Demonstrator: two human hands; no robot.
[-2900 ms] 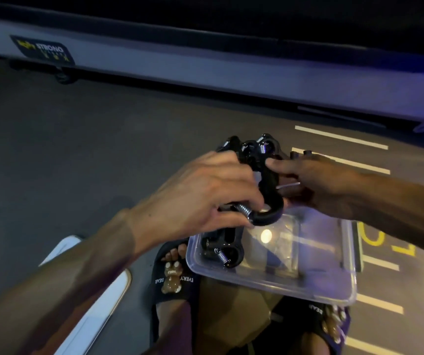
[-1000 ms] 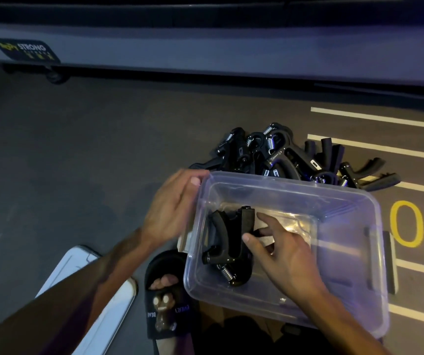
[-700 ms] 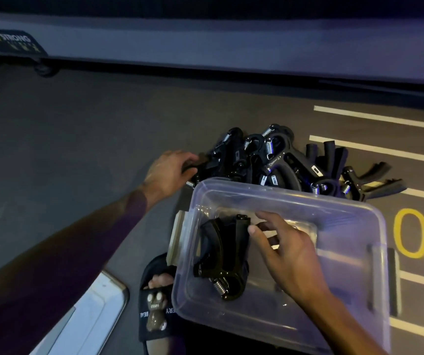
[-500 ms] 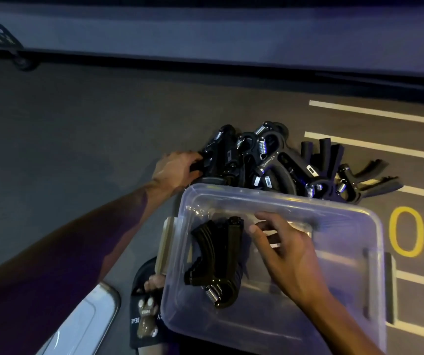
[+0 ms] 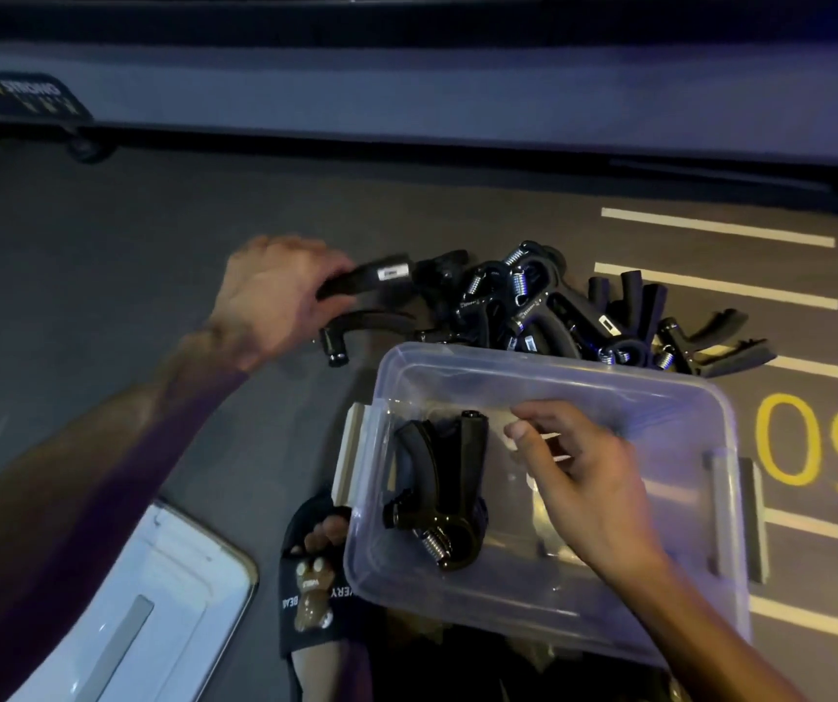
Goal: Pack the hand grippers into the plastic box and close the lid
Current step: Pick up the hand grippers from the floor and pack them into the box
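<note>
A clear plastic box point(image 5: 670, 615) sits tilted in front of me, with black hand grippers point(image 5: 439, 491) lying in its left half. Behind the box a pile of several black hand grippers point(image 5: 548, 306) with steel springs lies on the floor. My left hand point(image 5: 270, 296) grips one black hand gripper point(image 5: 363, 306) at the left end of the pile, lifted clear of the others. My right hand point(image 5: 579, 473) hovers inside the box with fingers loosely spread, just right of the packed grippers, holding nothing.
The white lid point(image 5: 128, 615) lies on the floor at lower left. A foot in a black slipper point(image 5: 313, 575) shows under the box's left corner. The dark floor carries white lines and yellow digits point(image 5: 822, 443) at right. A long grey base point(image 5: 406, 93) runs across the back.
My left hand has pulled one hand gripper out of the pile toward the left. My right hand has let go of the grippers in the box and drawn back to the right.
</note>
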